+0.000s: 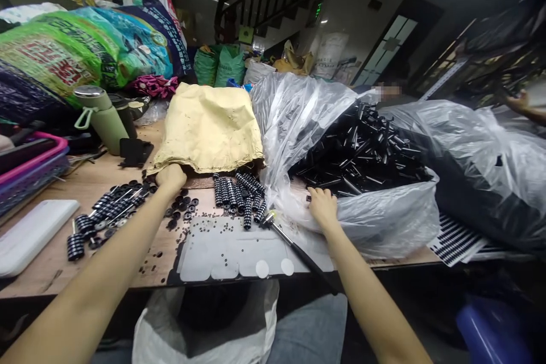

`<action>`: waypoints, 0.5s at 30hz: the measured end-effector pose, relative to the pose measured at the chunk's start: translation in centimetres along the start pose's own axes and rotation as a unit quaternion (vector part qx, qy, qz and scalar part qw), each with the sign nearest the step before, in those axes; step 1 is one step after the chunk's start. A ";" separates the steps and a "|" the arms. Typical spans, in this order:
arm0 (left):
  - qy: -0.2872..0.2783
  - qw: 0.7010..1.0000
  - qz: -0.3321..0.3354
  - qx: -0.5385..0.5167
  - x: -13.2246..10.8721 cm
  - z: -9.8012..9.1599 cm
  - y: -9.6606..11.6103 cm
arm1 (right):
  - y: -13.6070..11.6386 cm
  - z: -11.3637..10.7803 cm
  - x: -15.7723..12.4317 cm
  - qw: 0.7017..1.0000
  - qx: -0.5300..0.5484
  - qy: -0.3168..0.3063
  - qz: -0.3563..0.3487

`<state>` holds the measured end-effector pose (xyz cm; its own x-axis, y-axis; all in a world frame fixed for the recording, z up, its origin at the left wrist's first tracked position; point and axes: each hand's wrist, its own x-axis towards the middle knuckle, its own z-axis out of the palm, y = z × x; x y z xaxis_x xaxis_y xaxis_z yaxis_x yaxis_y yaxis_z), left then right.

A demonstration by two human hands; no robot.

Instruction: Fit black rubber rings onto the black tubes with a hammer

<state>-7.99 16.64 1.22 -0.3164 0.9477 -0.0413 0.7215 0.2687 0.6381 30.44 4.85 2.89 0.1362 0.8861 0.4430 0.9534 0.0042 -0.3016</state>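
My left hand (pixel 171 176) reaches to the lower edge of a yellow woven sack (pixel 213 125); its fingers are hidden at the sack's mouth. My right hand (pixel 323 206) is at the near left rim of a clear plastic bag (pixel 392 216) filled with glossy black plastic parts (pixel 362 151). Its fingers are bent, and a small dark bit shows beside them; what they grip is not clear. Between the hands lie stacks of black ribbed rollers (pixel 232 192). A hammer with a black handle (pixel 305 256) rests on a grey sheet (pixel 209 250) dotted with tiny rings.
More rollers on metal rods (pixel 113 205) and loose black discs (pixel 181 205) lie at left. Near them stand a green flask (pixel 104 119), a white box (pixel 36 233) and a pink-rimmed basket (pixel 34 165). A white sack (pixel 147 324) hangs open below the table edge. Another person's hand (pixel 518 101) shows far right.
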 end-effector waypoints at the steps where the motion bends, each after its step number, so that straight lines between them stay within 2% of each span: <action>1: 0.008 1.000 0.006 -0.003 -0.8 0.1 -0.1 | 0.4 -0.2 0.7 1.000 0.020 -0.001 0.000; 3: 0.005 0.997 0.012 -0.077 -3.4 0.4 -0.3 | 0.4 -0.3 1.2 0.998 0.066 0.007 -0.003; 5: -0.051 0.968 -0.018 -0.246 -6.9 1.1 0.0 | -1.0 0.2 0.6 0.993 0.115 0.031 -0.002; 7: -0.142 0.902 -0.072 -0.402 -10.7 2.1 1.0 | -3.9 1.3 -1.0 0.985 0.161 0.062 0.005; 9: -0.220 0.836 -0.084 -0.496 -14.0 3.3 2.3 | -7.6 2.9 -3.5 0.970 0.229 0.083 0.022; 10: -0.244 0.809 -0.084 -0.528 -15.3 3.9 2.9 | -9.5 3.7 -4.9 0.936 0.333 0.098 0.051; 11: -0.248 0.789 -0.085 -0.555 -16.3 4.4 3.5 | -11.2 4.4 -6.3 0.903 0.415 0.090 0.067; 13: -0.221 0.766 -0.091 -0.596 -17.2 5.0 4.0 | -13.7 5.3 -8.7 0.873 0.480 0.049 0.066; 15: -0.184 0.763 -0.098 -0.612 -17.2 5.0 3.7 | -14.7 5.1 -10.0 0.891 0.454 0.002 0.012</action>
<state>3.22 2.16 0.42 0.0125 0.9544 -0.2982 -0.5036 0.2636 0.8227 13.70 -1.66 -1.41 0.1565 0.8894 0.4295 0.3398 0.3599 -0.8689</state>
